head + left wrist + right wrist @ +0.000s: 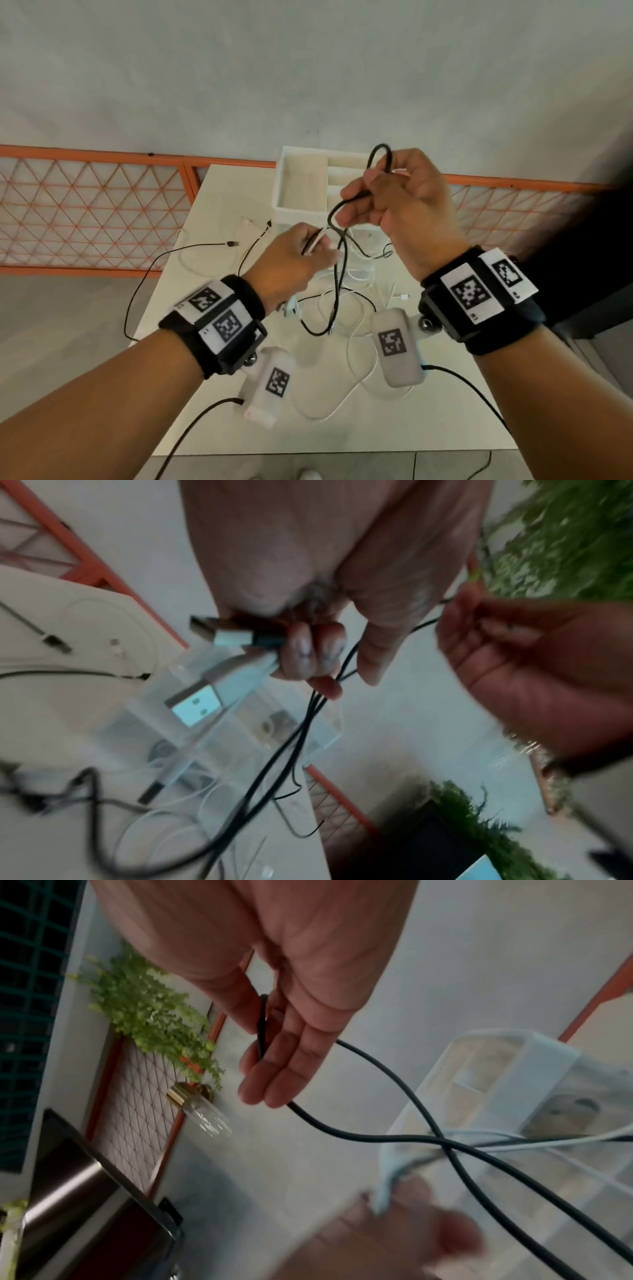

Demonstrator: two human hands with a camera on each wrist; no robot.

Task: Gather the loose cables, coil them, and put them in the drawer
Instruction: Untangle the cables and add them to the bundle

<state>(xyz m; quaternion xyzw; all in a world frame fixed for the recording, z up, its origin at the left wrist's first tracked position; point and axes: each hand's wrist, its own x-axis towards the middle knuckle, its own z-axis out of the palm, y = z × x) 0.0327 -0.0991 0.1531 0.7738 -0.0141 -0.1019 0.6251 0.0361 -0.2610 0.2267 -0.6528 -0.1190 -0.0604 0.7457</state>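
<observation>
The left hand [294, 260] held a closed grip on a bunch of plug ends [222, 639] at mid-frame, and the right hand [404, 202] pinched a loop of the black cable [342, 260] just above. Its tail hung into the tangle of white cables [346, 294] on the desk [239, 192] — coiling could have snagged them and dragged them off the edge. The drawer [298, 181] sat open at the upper centre.

I stand in what looks like a plain indoor room, perhaps an office: grey plaster wall [308, 68], orange-framed wire lattice panel [85, 212], white bench [212, 192], trailing green fern [150, 1015], grey tiled floor [68, 308].
</observation>
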